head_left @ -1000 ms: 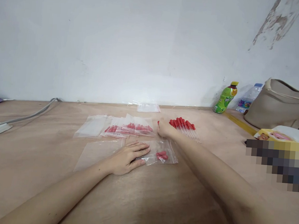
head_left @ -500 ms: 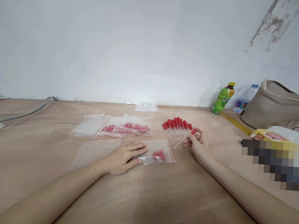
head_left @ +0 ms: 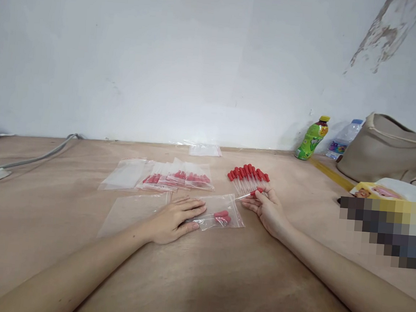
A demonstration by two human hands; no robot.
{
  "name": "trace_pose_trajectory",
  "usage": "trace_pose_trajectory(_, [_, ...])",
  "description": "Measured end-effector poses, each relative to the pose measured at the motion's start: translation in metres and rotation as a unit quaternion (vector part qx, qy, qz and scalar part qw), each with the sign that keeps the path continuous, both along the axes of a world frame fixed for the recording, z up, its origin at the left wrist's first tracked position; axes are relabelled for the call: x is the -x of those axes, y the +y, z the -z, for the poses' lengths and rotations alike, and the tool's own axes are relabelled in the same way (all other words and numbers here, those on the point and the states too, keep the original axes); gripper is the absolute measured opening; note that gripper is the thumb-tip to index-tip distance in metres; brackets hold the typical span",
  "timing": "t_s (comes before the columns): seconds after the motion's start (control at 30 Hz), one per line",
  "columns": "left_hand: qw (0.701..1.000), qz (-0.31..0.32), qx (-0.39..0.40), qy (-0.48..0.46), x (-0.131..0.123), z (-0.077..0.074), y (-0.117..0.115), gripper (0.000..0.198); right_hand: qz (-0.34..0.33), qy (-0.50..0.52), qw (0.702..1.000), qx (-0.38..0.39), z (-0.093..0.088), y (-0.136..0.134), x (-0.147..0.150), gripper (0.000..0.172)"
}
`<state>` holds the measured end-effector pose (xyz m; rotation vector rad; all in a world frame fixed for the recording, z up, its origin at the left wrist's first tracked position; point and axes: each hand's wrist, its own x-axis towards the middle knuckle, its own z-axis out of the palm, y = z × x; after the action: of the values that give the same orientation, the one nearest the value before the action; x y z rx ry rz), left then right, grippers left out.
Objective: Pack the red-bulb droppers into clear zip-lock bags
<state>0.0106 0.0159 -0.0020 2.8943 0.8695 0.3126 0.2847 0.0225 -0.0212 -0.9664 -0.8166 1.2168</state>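
Observation:
My left hand (head_left: pixel 177 221) lies flat with its fingers stretched over a clear zip bag (head_left: pixel 237 221). Inside that bag are droppers (head_left: pixel 222 217) with red rubber bulbs; my hand covers part of the bag. Between the thumb and fingers of my right hand (head_left: pixel 265 208) is a dropper (head_left: pixel 256 192), pinched at its red bulb. Its thin clear tip points left, near the bag's right end. Just behind it, several more red-bulbed droppers (head_left: pixel 248 172) lie fanned out on the table.
Behind my left hand lie overlapping bags holding red-bulbed droppers (head_left: pixel 179 177) and flat bags (head_left: pixel 125 173). Another flat bag (head_left: pixel 128 210) is left of my hand. A green bottle (head_left: pixel 313 139), a water bottle (head_left: pixel 344 138) and a beige handbag (head_left: pixel 385 146) stand at the right.
My right hand has moved left and slightly nearer, bringing the dropper's tip to the bag's right end. The dropper now lies closer to level. My left hand stays on the bag.

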Motion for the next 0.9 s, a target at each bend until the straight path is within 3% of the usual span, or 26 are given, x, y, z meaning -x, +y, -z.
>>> trace_pose_trajectory(0.1, [1.000,-0.001,0.000,0.000,-0.001,-0.001,0.000,0.044,-0.047,0.002,0.999,-0.003,-0.002,-0.006,0.002,0.023])
trace_pose_trajectory(0.3, [1.000,0.001,0.000,-0.003,-0.001,0.000,0.000,0.044,-0.078,-0.016,0.997,-0.009,-0.005,-0.014,0.002,0.028])
trace_pose_trajectory(0.4, [1.000,0.000,0.001,-0.002,0.000,0.000,0.000,0.044,-0.115,-0.108,0.987,-0.016,-0.001,-0.011,-0.002,0.027])
trace_pose_trajectory(0.47, [1.000,-0.005,0.003,-0.002,0.000,-0.001,0.000,0.045,-0.130,-0.245,0.959,-0.054,0.002,-0.008,-0.006,0.024])
trace_pose_trajectory(0.57, [1.000,-0.007,0.006,-0.006,-0.001,-0.002,-0.002,0.047,-0.119,-0.432,0.885,-0.124,0.004,-0.005,-0.009,0.020])
trace_pose_trajectory(0.63, [1.000,-0.007,0.006,-0.008,-0.001,-0.002,-0.002,0.047,-0.122,-0.491,0.848,-0.159,0.003,-0.003,-0.010,0.018])
trace_pose_trajectory(0.7, [1.000,-0.009,0.005,-0.008,-0.001,-0.003,-0.003,0.047,-0.140,-0.508,0.829,-0.188,0.002,-0.001,-0.011,0.018])
trace_pose_trajectory(0.8, [1.000,-0.011,0.005,-0.003,-0.002,-0.003,-0.004,0.047,-0.167,-0.488,0.833,-0.201,0.002,0.002,-0.010,0.019])
trace_pose_trajectory(0.9, [1.000,-0.011,0.003,-0.001,-0.002,-0.003,-0.003,0.047,-0.151,-0.463,0.860,-0.150,0.002,0.004,-0.005,0.017])
